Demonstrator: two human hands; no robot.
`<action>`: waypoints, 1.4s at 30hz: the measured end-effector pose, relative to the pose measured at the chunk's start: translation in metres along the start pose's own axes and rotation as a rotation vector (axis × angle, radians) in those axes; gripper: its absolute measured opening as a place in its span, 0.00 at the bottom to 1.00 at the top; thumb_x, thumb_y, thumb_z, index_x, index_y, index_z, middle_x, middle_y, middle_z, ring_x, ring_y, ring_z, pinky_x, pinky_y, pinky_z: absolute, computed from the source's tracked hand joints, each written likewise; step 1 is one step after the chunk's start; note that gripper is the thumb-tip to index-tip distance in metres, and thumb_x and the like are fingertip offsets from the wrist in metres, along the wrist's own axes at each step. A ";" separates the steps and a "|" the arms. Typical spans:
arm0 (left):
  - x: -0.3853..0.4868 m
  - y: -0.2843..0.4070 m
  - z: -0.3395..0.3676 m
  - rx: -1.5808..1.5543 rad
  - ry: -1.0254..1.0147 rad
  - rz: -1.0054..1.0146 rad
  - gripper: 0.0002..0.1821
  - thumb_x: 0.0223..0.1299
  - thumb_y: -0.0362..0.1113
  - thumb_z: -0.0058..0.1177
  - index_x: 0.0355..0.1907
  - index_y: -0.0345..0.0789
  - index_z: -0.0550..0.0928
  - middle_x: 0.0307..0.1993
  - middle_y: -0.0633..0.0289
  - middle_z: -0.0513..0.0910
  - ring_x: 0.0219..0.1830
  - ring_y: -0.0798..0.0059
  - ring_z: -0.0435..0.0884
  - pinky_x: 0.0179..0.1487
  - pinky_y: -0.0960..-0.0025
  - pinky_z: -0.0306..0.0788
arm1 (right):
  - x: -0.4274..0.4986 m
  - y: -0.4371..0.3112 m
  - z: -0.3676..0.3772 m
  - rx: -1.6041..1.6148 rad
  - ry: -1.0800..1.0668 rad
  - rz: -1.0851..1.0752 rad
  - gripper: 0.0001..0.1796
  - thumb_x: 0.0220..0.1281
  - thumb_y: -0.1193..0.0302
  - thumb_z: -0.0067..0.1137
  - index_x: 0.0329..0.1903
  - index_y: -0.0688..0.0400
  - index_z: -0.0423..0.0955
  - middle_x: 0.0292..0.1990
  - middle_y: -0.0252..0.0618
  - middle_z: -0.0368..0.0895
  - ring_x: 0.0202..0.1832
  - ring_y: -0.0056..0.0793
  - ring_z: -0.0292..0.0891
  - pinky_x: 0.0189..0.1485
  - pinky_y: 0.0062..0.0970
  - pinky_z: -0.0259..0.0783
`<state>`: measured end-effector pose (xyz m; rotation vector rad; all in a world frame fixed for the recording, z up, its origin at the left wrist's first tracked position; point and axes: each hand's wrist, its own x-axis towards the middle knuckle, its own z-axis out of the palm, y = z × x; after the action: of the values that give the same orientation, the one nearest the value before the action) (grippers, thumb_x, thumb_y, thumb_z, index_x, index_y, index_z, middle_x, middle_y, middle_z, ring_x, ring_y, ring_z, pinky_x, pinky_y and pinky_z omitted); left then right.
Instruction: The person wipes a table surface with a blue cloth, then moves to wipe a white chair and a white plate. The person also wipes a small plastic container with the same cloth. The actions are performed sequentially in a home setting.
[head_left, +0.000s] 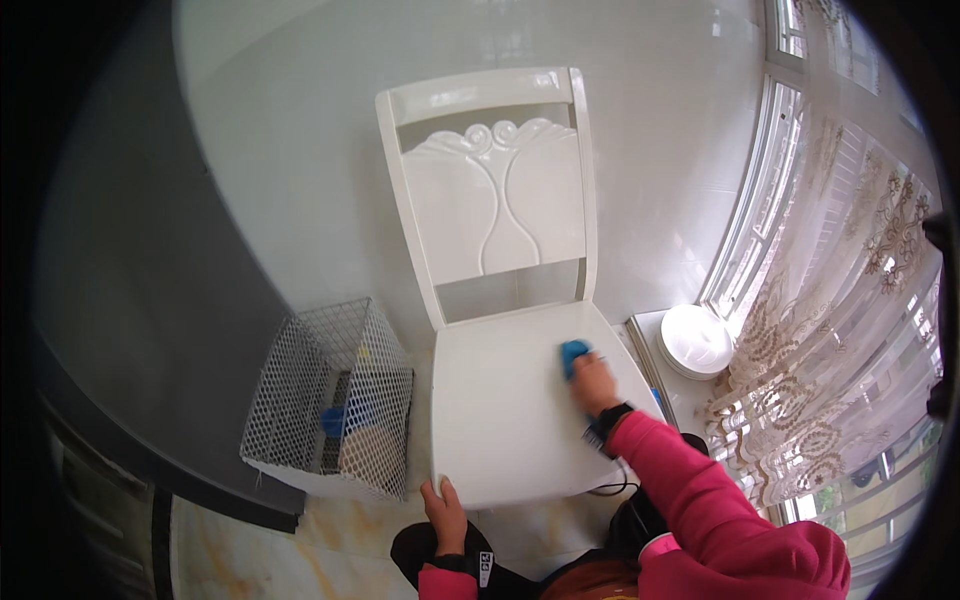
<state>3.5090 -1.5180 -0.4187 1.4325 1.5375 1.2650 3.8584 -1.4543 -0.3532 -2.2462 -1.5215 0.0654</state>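
Note:
A white chair (495, 420) with a carved backrest (499, 202) stands before me against the wall. My right hand (595, 384) presses a blue cloth (575, 352) onto the right side of the seat, towards the back. Part of the cloth is hidden under the fingers. At the seat's front left corner my left hand (445, 510) grips the edge, with the thumb on top. Both wrists carry dark bands, and a black cable (619, 487) hangs below my right forearm.
A white wire mesh cage (330, 405) with a blue item (334, 421) inside stands left of the chair. On the right, stacked white plates (696, 341) rest on a ledge by the window and its lace curtain (817, 360). A dark panel (135, 262) rises at far left.

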 end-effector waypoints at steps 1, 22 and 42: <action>0.000 -0.001 0.000 0.012 -0.001 0.004 0.18 0.73 0.39 0.48 0.54 0.26 0.70 0.44 0.44 0.81 0.46 0.55 0.80 0.53 0.60 0.73 | -0.008 -0.024 0.012 0.028 -0.028 -0.074 0.11 0.61 0.75 0.50 0.46 0.59 0.74 0.52 0.50 0.74 0.54 0.52 0.75 0.53 0.49 0.76; 0.033 0.068 0.035 0.813 -0.127 0.386 0.36 0.64 0.48 0.57 0.67 0.27 0.66 0.68 0.36 0.62 0.71 0.39 0.60 0.70 0.44 0.59 | 0.105 -0.002 -0.118 0.007 0.067 -0.460 0.12 0.58 0.74 0.59 0.46 0.55 0.76 0.44 0.50 0.76 0.46 0.54 0.77 0.47 0.47 0.76; 0.044 0.067 0.035 0.728 -0.117 0.403 0.36 0.61 0.49 0.58 0.66 0.29 0.68 0.66 0.35 0.65 0.67 0.35 0.64 0.66 0.43 0.63 | 0.249 -0.131 -0.035 0.118 0.611 -0.854 0.14 0.54 0.79 0.56 0.45 0.55 0.73 0.43 0.43 0.70 0.45 0.47 0.72 0.45 0.42 0.72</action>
<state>3.5556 -1.4728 -0.3603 2.3233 1.7745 0.8194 3.8524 -1.2013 -0.2247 -1.1910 -1.8726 -0.6858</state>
